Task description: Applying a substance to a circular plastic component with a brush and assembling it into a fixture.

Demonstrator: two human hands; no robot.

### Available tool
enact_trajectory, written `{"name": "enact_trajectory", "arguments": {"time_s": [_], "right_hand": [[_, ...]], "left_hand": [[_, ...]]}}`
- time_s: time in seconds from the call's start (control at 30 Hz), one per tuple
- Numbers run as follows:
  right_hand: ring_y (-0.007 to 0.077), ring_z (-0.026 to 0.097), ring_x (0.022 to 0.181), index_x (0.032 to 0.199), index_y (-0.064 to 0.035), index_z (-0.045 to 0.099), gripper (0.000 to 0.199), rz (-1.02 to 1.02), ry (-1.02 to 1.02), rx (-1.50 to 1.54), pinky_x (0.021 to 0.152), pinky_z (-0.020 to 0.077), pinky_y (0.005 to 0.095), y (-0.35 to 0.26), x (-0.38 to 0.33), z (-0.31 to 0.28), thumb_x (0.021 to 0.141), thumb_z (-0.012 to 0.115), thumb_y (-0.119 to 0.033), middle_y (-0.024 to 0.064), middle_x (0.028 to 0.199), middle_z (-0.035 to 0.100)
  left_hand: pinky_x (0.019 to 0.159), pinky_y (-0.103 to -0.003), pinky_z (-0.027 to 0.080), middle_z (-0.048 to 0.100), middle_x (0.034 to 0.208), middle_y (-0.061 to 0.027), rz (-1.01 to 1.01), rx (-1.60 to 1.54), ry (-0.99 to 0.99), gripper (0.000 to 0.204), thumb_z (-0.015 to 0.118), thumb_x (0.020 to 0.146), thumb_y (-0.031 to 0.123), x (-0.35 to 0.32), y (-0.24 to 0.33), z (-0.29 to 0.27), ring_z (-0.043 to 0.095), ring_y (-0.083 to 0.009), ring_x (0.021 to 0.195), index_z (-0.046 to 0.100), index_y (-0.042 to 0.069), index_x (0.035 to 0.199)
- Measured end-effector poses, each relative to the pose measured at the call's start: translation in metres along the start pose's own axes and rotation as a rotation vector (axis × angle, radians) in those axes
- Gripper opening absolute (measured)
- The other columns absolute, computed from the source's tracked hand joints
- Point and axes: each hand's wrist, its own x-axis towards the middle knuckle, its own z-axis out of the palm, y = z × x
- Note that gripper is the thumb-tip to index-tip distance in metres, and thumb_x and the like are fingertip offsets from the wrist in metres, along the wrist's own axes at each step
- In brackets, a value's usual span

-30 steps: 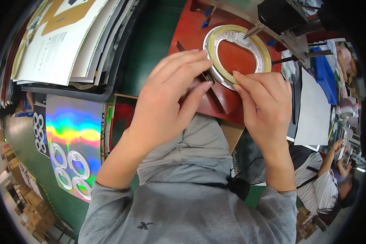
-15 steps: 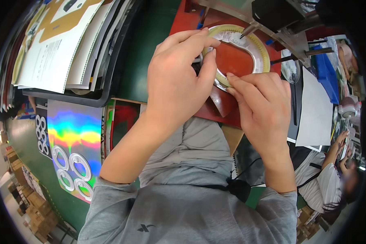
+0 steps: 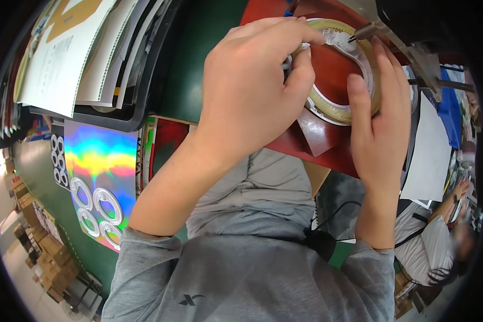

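The left hand (image 3: 255,88) covers the left side of the yellow-and-white ring (image 3: 327,111), and the right hand (image 3: 385,115) hides part of its right side. Between left thumb and forefinger, too little of a grey piece (image 3: 287,63) shows to name it. The far edge cuts off the papers (image 3: 53,75). At left, the grey sleeve (image 3: 145,252) overlaps the nearest ring (image 3: 110,233) on the rainbow sheet (image 3: 102,153).

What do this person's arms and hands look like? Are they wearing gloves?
No gloves! The left hand and right hand are both bare, and I can see no watch or bracelet on either wrist. The forearms are bare too. Higher up, soft grey sleeves cover the upper arms, part of a grey shirt with a small dark mark on its front.
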Motion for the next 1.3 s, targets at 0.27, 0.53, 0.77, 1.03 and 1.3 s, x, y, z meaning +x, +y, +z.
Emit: {"name": "enact_trajectory", "arguments": {"time_s": [0.27, 0.53, 0.77, 1.03, 1.3], "right_hand": [[0.0381, 0.047, 0.143, 0.147, 0.0052, 0.050, 0.054, 0.156, -0.187, -0.093, 0.118, 0.0367, 0.0405, -0.009, 0.011, 0.005, 0.109, 0.053, -0.033, 0.0235, 0.154, 0.050], [0.0393, 0.047, 0.143, 0.146, 0.0068, 0.049, 0.058, 0.147, -0.237, -0.150, 0.117, 0.0371, 0.0405, -0.001, 0.019, 0.003, 0.109, 0.053, -0.037, 0.0252, 0.153, 0.050], [0.0417, 0.044, 0.145, 0.144, 0.0081, 0.050, 0.058, 0.123, -0.199, 0.001, 0.119, 0.0347, 0.0413, 0.012, 0.018, 0.002, 0.108, 0.054, -0.037, 0.0278, 0.153, 0.049], [0.0387, 0.057, 0.131, 0.139, 0.0081, 0.055, 0.048, 0.109, 0.017, 0.080, 0.110, 0.0448, 0.0403, -0.006, -0.004, -0.001, 0.103, 0.063, -0.023, 0.0263, 0.140, 0.059], [0.0198, 0.067, 0.094, 0.125, 0.0073, 0.062, 0.025, -0.292, 0.881, 0.061, 0.081, 0.0538, 0.0277, -0.026, 0.049, -0.111, 0.101, 0.059, 0.006, 0.0200, 0.115, 0.070]], "left_hand": [[0.081, -0.042, 0.056, 0.075, 0.091, -0.0141, 0.050, 0.088, -0.034, 0.015, 0.067, 0.084, 0.003, 0.001, 0.002, -0.002, 0.072, -0.0325, 0.088, 0.075, 0.004, 0.097], [0.078, -0.039, 0.057, 0.077, 0.101, -0.0081, 0.090, 0.090, -0.154, 0.019, 0.067, 0.100, 0.017, 0.006, 0.007, -0.011, 0.074, -0.0249, 0.089, 0.072, 0.004, 0.114], [0.084, -0.046, 0.057, 0.074, 0.093, -0.0175, -0.003, 0.050, -0.074, 0.016, 0.065, 0.089, 0.008, 0.002, 0.006, 0.002, 0.071, -0.0369, 0.090, 0.073, 0.000, 0.101], [0.080, -0.036, 0.058, 0.074, 0.103, -0.0152, -0.141, 0.018, -0.169, 0.031, 0.076, 0.087, 0.014, -0.002, 0.003, -0.011, 0.071, -0.0291, 0.088, 0.070, 0.000, 0.114], [0.087, -0.048, 0.054, 0.063, 0.099, -0.0233, -0.165, 0.162, -0.283, 0.033, 0.079, 0.084, 0.017, 0.022, 0.015, -0.009, 0.065, -0.0411, 0.097, 0.066, -0.002, 0.106]]}}
